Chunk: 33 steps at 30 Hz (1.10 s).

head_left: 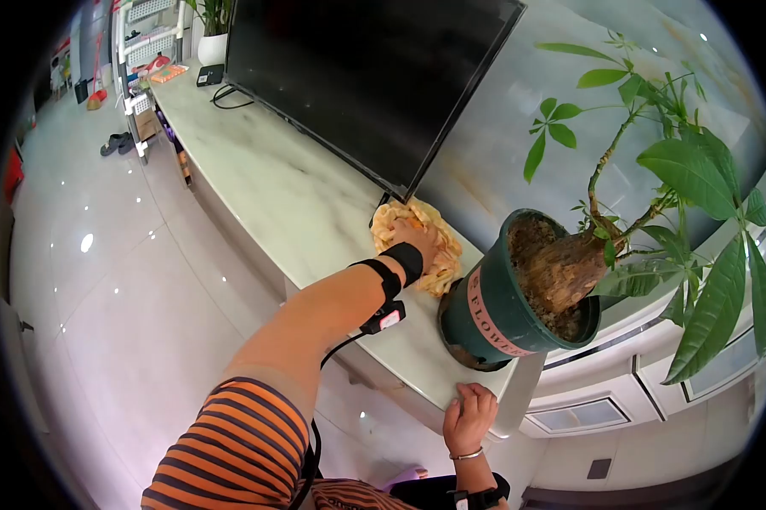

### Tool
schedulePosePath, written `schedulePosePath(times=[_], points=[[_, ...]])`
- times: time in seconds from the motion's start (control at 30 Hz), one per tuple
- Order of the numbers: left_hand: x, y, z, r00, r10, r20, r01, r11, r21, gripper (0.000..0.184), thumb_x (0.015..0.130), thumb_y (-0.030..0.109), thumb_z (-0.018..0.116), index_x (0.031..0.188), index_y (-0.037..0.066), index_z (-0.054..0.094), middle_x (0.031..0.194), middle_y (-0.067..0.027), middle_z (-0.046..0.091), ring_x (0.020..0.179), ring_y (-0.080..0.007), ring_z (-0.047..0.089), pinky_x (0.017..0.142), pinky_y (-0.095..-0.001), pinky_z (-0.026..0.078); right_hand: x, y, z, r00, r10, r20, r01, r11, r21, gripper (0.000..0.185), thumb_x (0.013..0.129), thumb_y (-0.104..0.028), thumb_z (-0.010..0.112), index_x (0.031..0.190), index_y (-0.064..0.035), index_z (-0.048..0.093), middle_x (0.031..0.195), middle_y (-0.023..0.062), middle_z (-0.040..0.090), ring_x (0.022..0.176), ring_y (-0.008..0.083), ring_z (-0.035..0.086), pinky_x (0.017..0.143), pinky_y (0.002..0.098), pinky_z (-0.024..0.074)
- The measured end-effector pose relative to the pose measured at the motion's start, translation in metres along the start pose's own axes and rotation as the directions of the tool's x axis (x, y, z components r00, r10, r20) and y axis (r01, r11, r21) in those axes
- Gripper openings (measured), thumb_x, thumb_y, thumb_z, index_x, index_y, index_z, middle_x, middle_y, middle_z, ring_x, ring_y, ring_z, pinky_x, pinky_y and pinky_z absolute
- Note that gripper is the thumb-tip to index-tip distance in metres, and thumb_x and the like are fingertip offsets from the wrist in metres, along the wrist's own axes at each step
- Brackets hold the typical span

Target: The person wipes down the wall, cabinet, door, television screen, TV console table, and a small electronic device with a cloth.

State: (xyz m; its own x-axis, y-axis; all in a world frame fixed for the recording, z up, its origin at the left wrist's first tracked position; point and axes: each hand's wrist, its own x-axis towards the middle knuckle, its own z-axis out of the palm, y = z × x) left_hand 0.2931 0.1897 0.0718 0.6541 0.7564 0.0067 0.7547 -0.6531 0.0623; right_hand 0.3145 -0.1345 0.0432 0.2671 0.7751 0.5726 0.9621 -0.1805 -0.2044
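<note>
Television and potted plant on counter, cloth between them

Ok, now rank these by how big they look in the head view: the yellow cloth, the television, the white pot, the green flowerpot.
1. Television
2. Green flowerpot
3. Yellow cloth, partly hidden by the left hand
4. White pot, far back, so its true size is unsure

A home's living room — television, potted plant, floor slippers.
</note>
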Motion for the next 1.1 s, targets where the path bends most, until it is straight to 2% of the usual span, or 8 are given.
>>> schedulePosePath(times=[0.13,0.23,0.43,0.53,0.67,0.77,1.03,1.1], points=[[0.011,-0.01,0.0,0.994,0.083,-0.072,-0.09,0.99,-0.107,0.057,0.085,0.045,0.041,0.133,0.015,0.034,0.117,-0.0196,0.054,0.122,-0.0412,0.032,0.096,-0.0545,0.023,0.0,0.001,0.003,1.0,-0.004,-0.021,0.003,1.0,-0.022,0.028,0.068,-0.01,0.055,0.095,-0.0066,0.058,0.094,0.0103,0.053,0.087,0.0292,0.049,0.076,0.0401,0.0369],[0.03,-0.006,-0.002,1.0,0.024,0.001,-0.023,0.986,-0.163,0.064,0.083,0.05,0.042,0.137,0.018,0.03,0.124,-0.0231,0.047,0.127,-0.0421,0.023,0.098,-0.0547,0.019,-0.002,0.001,0.004,1.0,-0.01,-0.018,0.009,0.999,-0.036,0.028,0.068,-0.01,0.055,0.095,-0.0067,0.058,0.093,0.01,0.053,0.087,0.029,0.049,0.075,0.04,0.037],[0.062,-0.002,0.003,0.986,-0.166,-0.008,0.157,0.946,-0.284,0.073,0.081,0.054,0.043,0.14,0.017,0.023,0.13,-0.0251,0.041,0.127,-0.0457,0.022,0.101,-0.0537,0.018,0.001,0.0,0.002,1.0,-0.004,-0.007,0.004,1.0,-0.029,0.028,0.067,-0.011,0.055,0.095,-0.0074,0.059,0.093,0.0092,0.053,0.086,0.0285,0.05,0.075,0.0395,0.0373],[0.065,0.001,0.003,0.972,-0.235,-0.013,0.226,0.948,-0.224,0.074,0.081,0.053,0.044,0.14,0.014,0.023,0.129,-0.0246,0.043,0.125,-0.0454,0.027,0.1,-0.0504,0.022,0.003,0.001,-0.001,1.0,-0.012,0.007,0.013,0.999,-0.031,0.028,0.067,-0.012,0.055,0.095,-0.0077,0.059,0.093,0.0091,0.053,0.087,0.0285,0.05,0.075,0.0395,0.0374],[0.071,-0.005,0.011,0.977,-0.202,0.065,0.212,0.932,-0.294,0.071,0.081,0.048,0.046,0.138,0.012,0.026,0.125,-0.0217,0.047,0.117,-0.0427,0.039,0.094,-0.0486,0.027,0.0,0.002,0.001,1.0,-0.016,-0.012,0.016,0.999,-0.034,0.028,0.068,-0.012,0.055,0.095,-0.0082,0.059,0.093,0.0086,0.053,0.087,0.0284,0.049,0.075,0.0398,0.0375],[0.041,-0.002,0.004,0.97,-0.244,-0.007,0.24,0.958,-0.159,0.067,0.081,0.045,0.047,0.137,0.012,0.029,0.121,-0.0215,0.051,0.116,-0.0422,0.04,0.095,-0.0479,0.026,-0.001,0.003,0.004,0.999,-0.029,-0.041,0.027,0.999,-0.036,0.028,0.068,-0.012,0.055,0.095,-0.0086,0.058,0.093,0.0082,0.053,0.087,0.0283,0.05,0.074,0.0402,0.0374],[-0.045,-0.024,-0.01,0.997,0.074,0.009,-0.072,0.984,-0.161,0.057,0.079,0.041,0.049,0.127,0.011,0.041,0.113,-0.0254,0.053,0.114,-0.0422,0.042,0.094,-0.0501,0.03,-0.005,0.001,0.002,0.997,-0.017,-0.074,0.015,1.0,-0.024,0.026,0.068,-0.012,0.056,0.093,-0.0077,0.059,0.093,0.0094,0.053,0.087,0.0289,0.05,0.075,0.0405,0.0371],[-0.069,-0.038,-0.007,0.988,0.15,-0.028,-0.152,0.981,-0.119,0.053,0.079,0.039,0.049,0.122,0.009,0.044,0.105,-0.023,0.058,0.103,-0.0412,0.052,0.086,-0.048,0.039,-0.003,0.002,0.002,0.997,-0.013,-0.071,0.011,1.0,-0.023,0.027,0.067,-0.012,0.056,0.094,-0.0076,0.059,0.094,0.0095,0.053,0.088,0.029,0.05,0.075,0.0405,0.0369]])
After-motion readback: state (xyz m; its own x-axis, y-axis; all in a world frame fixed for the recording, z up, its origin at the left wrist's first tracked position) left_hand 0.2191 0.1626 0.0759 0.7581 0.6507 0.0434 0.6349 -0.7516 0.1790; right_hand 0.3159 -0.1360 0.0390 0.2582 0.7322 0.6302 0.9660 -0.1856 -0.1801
